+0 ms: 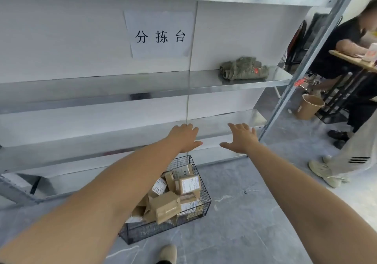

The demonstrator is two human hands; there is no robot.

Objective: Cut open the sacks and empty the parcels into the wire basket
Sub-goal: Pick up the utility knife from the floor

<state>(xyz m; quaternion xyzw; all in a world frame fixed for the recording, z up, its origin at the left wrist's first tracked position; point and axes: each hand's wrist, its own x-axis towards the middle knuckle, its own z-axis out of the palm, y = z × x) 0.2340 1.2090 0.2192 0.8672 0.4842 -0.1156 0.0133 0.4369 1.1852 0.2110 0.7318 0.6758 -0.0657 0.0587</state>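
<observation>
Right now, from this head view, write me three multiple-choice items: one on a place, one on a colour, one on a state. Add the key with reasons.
1. Where does the wire basket stand?
A. on a wooden table
B. on the floor
C. hung on the wall

2. What colour is the folded bundle on the shelf?
A. grey-green
B. yellow
C. blue

3. How are the left hand and right hand?
A. both open, holding nothing
B. both gripping a sack
C. one holding a knife

Key: 1 B, its base sits on the grey floor tiles; 2 A, its weave is dull grey-green; 3 A, the fingers are spread with nothing in them.
</observation>
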